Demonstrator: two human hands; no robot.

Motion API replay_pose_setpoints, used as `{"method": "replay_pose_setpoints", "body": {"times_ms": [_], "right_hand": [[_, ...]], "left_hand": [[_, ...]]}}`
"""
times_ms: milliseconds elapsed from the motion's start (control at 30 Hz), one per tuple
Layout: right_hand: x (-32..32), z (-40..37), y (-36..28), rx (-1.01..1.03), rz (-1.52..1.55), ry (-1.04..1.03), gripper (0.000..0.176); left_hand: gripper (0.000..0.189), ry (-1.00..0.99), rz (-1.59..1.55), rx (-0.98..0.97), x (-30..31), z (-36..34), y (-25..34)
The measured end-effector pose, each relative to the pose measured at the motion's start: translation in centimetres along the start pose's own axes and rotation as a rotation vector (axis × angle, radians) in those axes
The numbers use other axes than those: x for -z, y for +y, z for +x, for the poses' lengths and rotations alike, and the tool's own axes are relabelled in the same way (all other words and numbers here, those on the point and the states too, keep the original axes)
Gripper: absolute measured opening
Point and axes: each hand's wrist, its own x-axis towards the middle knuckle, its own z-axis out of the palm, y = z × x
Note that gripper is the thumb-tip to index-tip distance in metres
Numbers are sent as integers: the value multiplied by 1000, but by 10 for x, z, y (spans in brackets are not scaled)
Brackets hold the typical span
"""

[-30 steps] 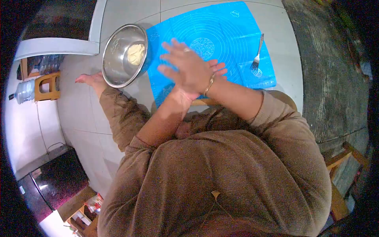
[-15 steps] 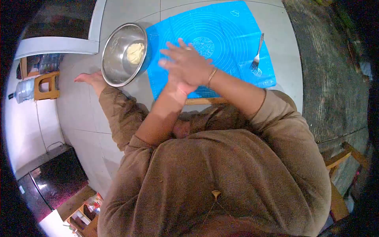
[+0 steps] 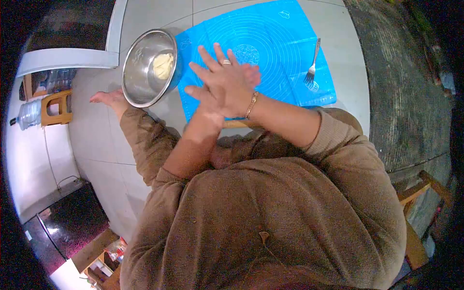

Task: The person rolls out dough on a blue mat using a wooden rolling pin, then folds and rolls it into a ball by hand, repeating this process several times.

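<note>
Blue mat: lies flat on the pale tiled floor, upper middle of the frame, in front of you, likely as a clean working surface; long axis runs from lower left to upper right, at a slight slant.
Steel bowl: upper left, just beside the mat's left edge, probably there to keep its contents near you yet off the mat; mouth faces up towards you, its oval outline longest from lower left to upper right.
Right hand: upper middle, crossed over the other, palm down, seemingly rubbing or pressing it; fingers open and spread, pointing up and left, holding no object you can see.
Left hand: underneath, mostly covered; visible fingers extend up and right, looking open. Whatever may lie between your palms is hidden.
Fork: on the mat's right side, apparently laid aside within reach; long axis nearly upright in the frame, handle up, tines down and slightly left.
Pale dough: inside the bowl, against its right side, likely contained there; a soft lump, slightly taller than wide, no clear pointing end.
</note>
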Motion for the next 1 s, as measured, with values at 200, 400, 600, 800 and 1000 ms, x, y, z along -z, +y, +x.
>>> {"method": "replay_pose_setpoints", "body": {"times_ms": [200, 400, 600, 800, 1000], "right_hand": [[8, 21, 20, -185, 106, -108, 64], [58, 40, 28, -574, 887, -133, 58], [11, 28, 63, 114, -145, -95, 49], [8, 16, 31, -150, 13, -27, 52], [15, 13, 19, -127, 8, 47, 55]], "left_hand": [[53, -54, -411, 59, -3, -5, 10], [52, 517, -145, 24, -52, 2, 25], [48, 405, -159, -54, -47, 1, 24], [57, 208, -65, -69, -46, 5, 10], [60, 354, -56, -37, -90, -12, 16]]}}
